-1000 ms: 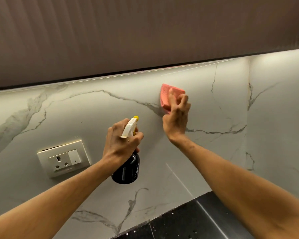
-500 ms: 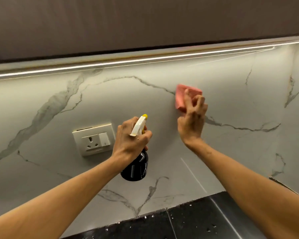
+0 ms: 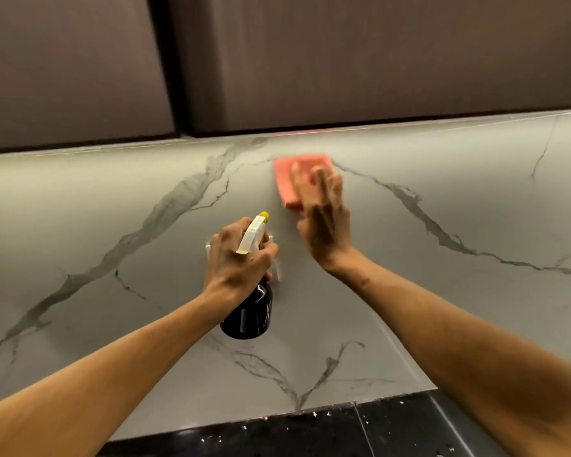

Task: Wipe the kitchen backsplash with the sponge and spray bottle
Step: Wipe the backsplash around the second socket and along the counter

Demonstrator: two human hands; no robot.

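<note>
The pink sponge point(image 3: 287, 179) sits flat on the marble backsplash point(image 3: 442, 308) just under the cabinets point(image 3: 376, 61), pressed by the straight fingers point(image 3: 323, 186) of the right hand point(image 3: 327, 225). The left hand point(image 3: 238, 258) grasps the spray bottle point(image 3: 249, 318) nearby. Even pressure and overlapping strokes should serve best.

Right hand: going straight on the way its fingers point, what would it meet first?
Probably the upper cabinet, its bottom edge just above the sponge that the right hand presses to the backsplash; depth unclear.
</note>
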